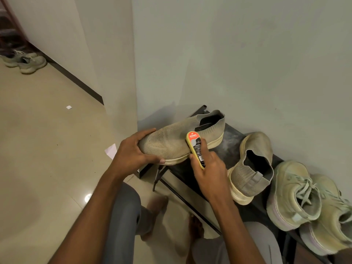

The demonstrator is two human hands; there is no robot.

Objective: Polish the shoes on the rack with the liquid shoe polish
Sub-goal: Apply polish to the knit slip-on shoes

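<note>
- Presently, my left hand (133, 151) grips the toe of the beige knit shoe (177, 138), fingers over the top and thumb under the sole edge, holding it at the left end of the rack (231, 138).
- My right hand (207, 168) is wrapped round the liquid shoe polish (195, 147), a flat yellow applicator with an orange-and-black label, its underside laid against the shoe's side just above the pale sole.
- Beside this shoe, further right along the rack, its mate (251, 166) stands tipped on its toe, heel up; beyond that sit two pale laced sneakers (293, 195).
- Risk, slip: I hold the shoe only at the toe, so a hard stroke near the heel could, I judge, twist it out of my grip.
- Risk, staining: knit mesh probably soaks up liquid quickly; pressing too long in one spot may leave a dark patch, and drifting low would smear the sole.
- Risk, knock: my right forearm passes close to the tipped mate, which could topple off the rack.
</note>
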